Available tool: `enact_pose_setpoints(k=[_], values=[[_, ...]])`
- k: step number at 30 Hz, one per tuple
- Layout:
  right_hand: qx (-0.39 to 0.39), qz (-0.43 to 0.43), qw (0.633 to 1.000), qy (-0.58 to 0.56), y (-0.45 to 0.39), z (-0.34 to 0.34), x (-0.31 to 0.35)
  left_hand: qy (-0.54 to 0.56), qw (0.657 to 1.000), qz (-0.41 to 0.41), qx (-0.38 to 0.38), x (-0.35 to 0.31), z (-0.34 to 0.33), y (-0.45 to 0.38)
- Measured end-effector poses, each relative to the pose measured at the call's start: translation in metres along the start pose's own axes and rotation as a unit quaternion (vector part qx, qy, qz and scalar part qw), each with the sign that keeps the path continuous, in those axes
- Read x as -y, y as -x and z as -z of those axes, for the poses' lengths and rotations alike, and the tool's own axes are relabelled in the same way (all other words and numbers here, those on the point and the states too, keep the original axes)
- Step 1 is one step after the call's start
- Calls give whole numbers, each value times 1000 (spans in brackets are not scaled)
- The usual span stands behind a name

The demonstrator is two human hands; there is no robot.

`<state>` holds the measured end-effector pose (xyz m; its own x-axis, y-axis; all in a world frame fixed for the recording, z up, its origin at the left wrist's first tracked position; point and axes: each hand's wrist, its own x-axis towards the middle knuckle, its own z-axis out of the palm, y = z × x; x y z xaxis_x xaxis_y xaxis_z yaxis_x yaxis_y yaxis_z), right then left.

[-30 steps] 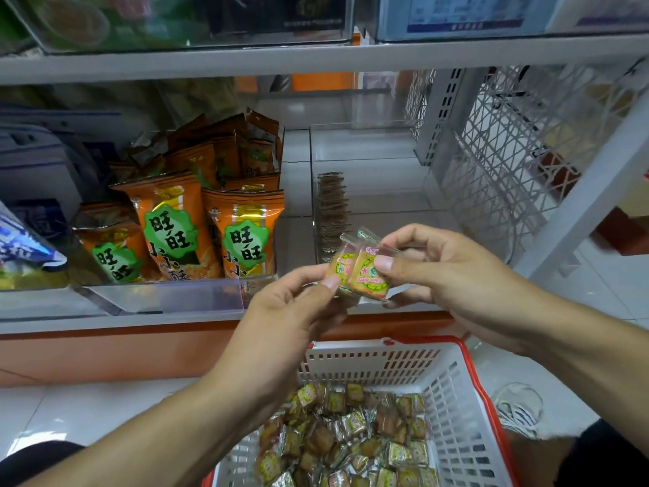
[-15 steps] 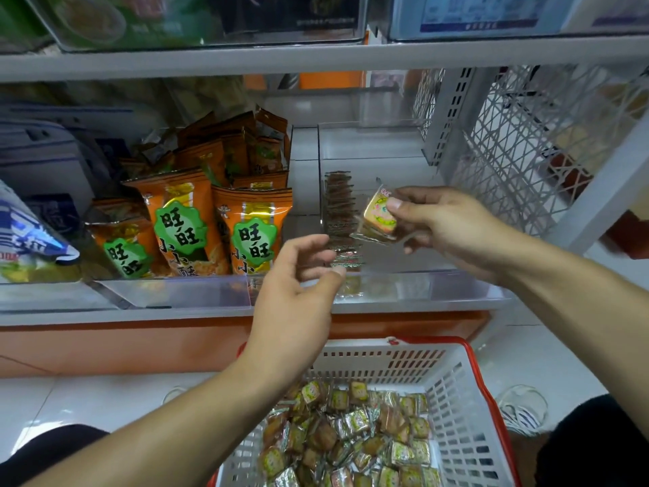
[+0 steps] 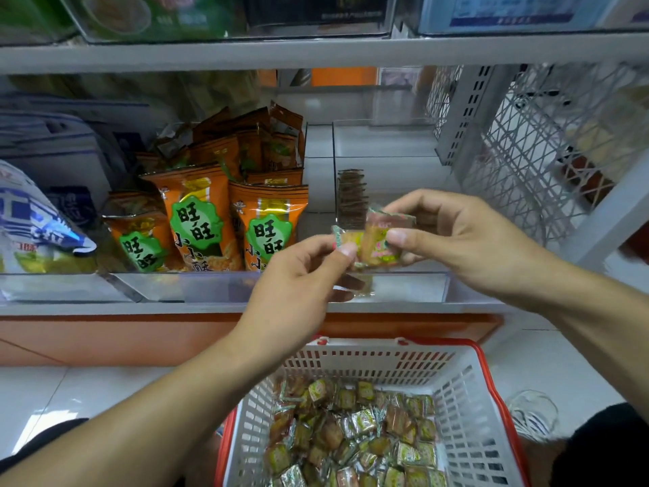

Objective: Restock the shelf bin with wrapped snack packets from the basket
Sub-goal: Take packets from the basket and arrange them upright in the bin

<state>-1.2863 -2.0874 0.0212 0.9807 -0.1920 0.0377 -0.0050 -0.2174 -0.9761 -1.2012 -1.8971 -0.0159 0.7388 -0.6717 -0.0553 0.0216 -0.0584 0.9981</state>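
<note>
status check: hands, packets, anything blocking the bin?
Left hand pinches one packet; right hand pinches another. Both held in front of the clear bin, not in yet. Basket full below. Nothing blocking.

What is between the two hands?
Small wrapped snack packets, pinched between the left hand and the right hand. The head view shows it, in front of the clear shelf bin.

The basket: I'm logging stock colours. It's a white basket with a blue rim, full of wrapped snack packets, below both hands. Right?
Not quite. In the head view the basket is white with a red rim, not blue. It does hold wrapped snack packets and sits below the left hand and right hand.
</note>
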Motion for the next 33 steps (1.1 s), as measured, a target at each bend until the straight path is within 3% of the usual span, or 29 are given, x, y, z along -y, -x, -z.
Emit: enact_pose_setpoints(k=[3,6,12,18,21,24,26,30,33], values=[[62,-10,997,55,3,1,-4,-44,999,-17,10,-1,5,-2],[93,-19,992,77,4,-1,-7,-4,1000,-5,-17,1,4,-1],[39,-25,998,39,0,0,-11,101,995,12,-20,2,6,-1],[89,-45,993,56,-2,6,-12,77,997,-28,-17,3,4,-2],[-11,-41,997,58,-13,17,-14,-17,994,-67,-80,6,2,0],[-115,-48,980,156,-29,32,-20,-105,987,-67,-106,10,0,0],[-83,-70,978,180,-35,33,-28,-134,986,-42,-86,13,-3,1],[75,-150,966,197,-45,20,-47,-157,987,7,-43,18,-11,3],[112,-169,957,206,-55,13,-55,-164,986,13,-38,18,-13,3]])
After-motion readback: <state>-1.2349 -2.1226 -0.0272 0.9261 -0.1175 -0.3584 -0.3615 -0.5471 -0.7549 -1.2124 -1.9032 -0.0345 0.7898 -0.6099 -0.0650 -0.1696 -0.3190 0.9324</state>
